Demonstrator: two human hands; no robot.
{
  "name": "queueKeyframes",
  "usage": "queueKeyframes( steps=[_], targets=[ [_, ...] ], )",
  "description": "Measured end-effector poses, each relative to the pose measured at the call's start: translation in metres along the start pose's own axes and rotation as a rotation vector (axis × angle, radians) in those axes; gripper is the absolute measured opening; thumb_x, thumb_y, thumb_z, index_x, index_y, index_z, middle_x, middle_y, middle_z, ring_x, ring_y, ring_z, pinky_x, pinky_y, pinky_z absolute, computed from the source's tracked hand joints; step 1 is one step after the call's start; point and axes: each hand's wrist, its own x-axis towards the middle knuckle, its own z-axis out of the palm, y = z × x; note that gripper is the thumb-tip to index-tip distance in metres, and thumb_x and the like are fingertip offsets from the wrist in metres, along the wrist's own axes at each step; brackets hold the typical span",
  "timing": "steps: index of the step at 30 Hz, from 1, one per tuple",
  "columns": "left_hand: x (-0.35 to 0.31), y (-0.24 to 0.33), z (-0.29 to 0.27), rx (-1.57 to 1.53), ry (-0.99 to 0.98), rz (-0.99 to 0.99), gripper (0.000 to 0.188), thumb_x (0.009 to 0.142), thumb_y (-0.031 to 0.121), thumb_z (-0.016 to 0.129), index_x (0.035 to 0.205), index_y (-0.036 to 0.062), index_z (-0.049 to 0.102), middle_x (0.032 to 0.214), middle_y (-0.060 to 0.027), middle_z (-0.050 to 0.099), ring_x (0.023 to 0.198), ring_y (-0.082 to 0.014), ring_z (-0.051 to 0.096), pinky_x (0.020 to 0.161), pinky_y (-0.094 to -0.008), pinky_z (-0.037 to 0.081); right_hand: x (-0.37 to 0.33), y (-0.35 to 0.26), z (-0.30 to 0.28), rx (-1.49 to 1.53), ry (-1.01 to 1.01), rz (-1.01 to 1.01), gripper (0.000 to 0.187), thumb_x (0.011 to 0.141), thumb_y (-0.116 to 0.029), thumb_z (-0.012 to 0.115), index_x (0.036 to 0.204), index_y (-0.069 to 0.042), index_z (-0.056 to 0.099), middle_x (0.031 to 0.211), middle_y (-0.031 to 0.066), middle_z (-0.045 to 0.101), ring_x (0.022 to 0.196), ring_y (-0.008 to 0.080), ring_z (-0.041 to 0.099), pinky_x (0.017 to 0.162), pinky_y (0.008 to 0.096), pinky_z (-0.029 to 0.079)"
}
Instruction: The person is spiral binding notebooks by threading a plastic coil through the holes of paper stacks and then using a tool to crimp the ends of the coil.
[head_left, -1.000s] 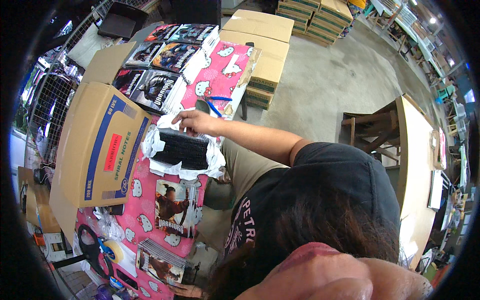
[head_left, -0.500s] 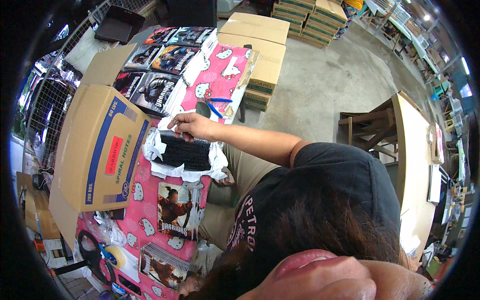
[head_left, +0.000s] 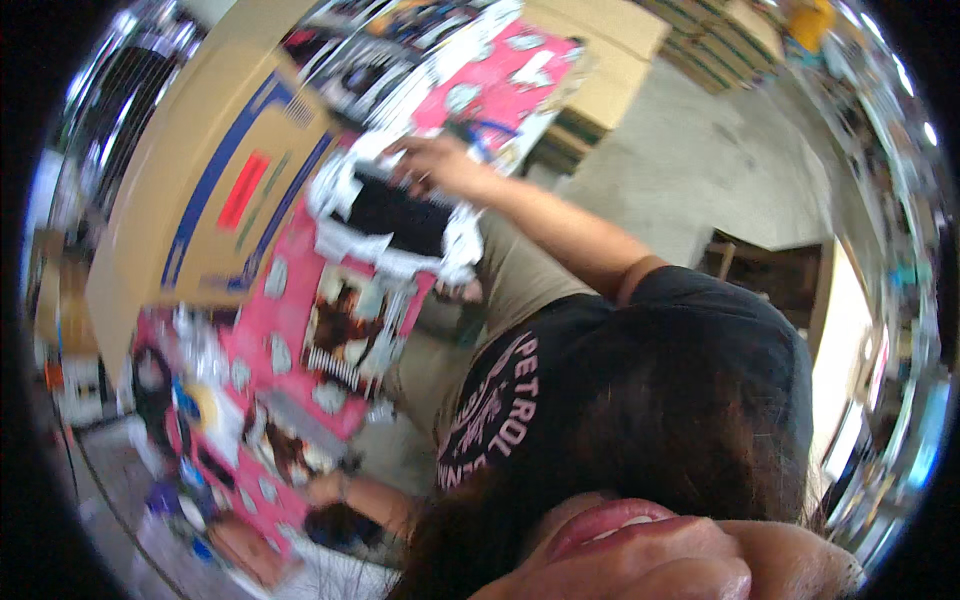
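My right hand [head_left: 435, 165] reaches over a white paper-lined box [head_left: 458, 262] packed with black spiral binding coils [head_left: 400, 215]. Its fingers are loosely bent and apart at the coils' far edge, with nothing visible in them. My left hand [head_left: 325, 488] is at the corner of a spiral notebook [head_left: 290, 450] with a brown picture cover. Blur hides how its fingers are set. Between the hands, a stack of picture-covered notebooks [head_left: 345, 320] lies on the pink patterned tablecloth [head_left: 275, 240].
A large open carton [head_left: 215, 190] stands along the table's far side. More notebook stacks [head_left: 375, 70] fill the upper end, near blue-handled pliers [head_left: 492, 135]. Tape [head_left: 200, 405] and clear plastic [head_left: 200, 345] lie by the left hand. Cartons [head_left: 610, 50] stand beyond the table.
The whole view has shifted and blurred, with the table's contents higher in the picture. More of my left forearm shows now. My right hand stays over the coils.
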Motion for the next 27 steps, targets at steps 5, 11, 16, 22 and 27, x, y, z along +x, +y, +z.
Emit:
queueKeyframes(
  steps=[5, 11, 16, 22, 27],
  targets=[
    [-0.008, -0.005, -0.021, -0.200, 0.197, -0.017, 0.058, 0.090, 0.006, 0.057, 0.140, 0.0027, 0.028, 0.137, -0.0180, 0.042, 0.117, -0.0283, 0.047, 0.098, -0.0440, 0.040, -0.009, -0.008, -0.007, -0.013, 0.102, -0.054, 0.038, 0.094, -0.031, 0.046, 0.124, -0.010, 0.054, 0.085, 0.0036, 0.064, 0.061, 0.0090, 0.050, 0.056, 0.0237, 0.044],
    [-0.018, -0.017, -0.041, -0.199, 0.290, -0.150, 0.050, 0.094, 0.010, 0.053, 0.138, -0.0017, 0.032, 0.135, -0.0201, 0.041, 0.113, -0.0262, 0.048, 0.098, -0.0385, 0.039, 0.010, -0.010, 0.009, 0.293, 0.112, -0.079, 0.035, 0.097, -0.029, 0.046, 0.122, -0.007, 0.055, 0.075, 0.0006, 0.053, 0.059, 0.0088, 0.044, 0.053, 0.0233, 0.036],
    [-0.031, -0.001, -0.041, 0.064, 0.204, -0.053, 0.045, 0.096, 0.018, 0.052, 0.132, -0.0058, 0.038, 0.128, -0.0198, 0.046, 0.109, -0.0261, 0.048, 0.096, -0.0370, 0.039, 0.019, -0.014, 0.022, 0.350, 0.005, -0.176, 0.032, 0.088, -0.004, 0.045, 0.118, 0.000, 0.057, 0.089, 0.0047, 0.060, 0.071, 0.0117, 0.052, 0.064, 0.0235, 0.041],
    [-0.032, 0.007, -0.041, -0.011, 0.173, -0.107, 0.043, 0.096, 0.020, 0.050, 0.130, -0.0044, 0.039, 0.125, -0.0171, 0.047, 0.107, -0.0237, 0.048, 0.093, -0.0353, 0.040, 0.013, -0.011, 0.046, 0.262, -0.038, -0.128, 0.033, 0.090, -0.006, 0.048, 0.121, -0.002, 0.056, 0.090, 0.0034, 0.061, 0.067, 0.0086, 0.049, 0.059, 0.0218, 0.037],
    [-0.031, 0.005, -0.041, 0.001, 0.207, -0.060, 0.039, 0.096, 0.019, 0.048, 0.124, -0.0074, 0.042, 0.119, -0.0174, 0.051, 0.097, -0.0242, 0.052, 0.086, -0.0368, 0.043, 0.010, -0.012, 0.042, 0.236, -0.008, -0.136, 0.034, 0.091, -0.012, 0.050, 0.124, -0.004, 0.055, 0.089, 0.0008, 0.059, 0.063, 0.0061, 0.043, 0.057, 0.0199, 0.032]
  ],
)
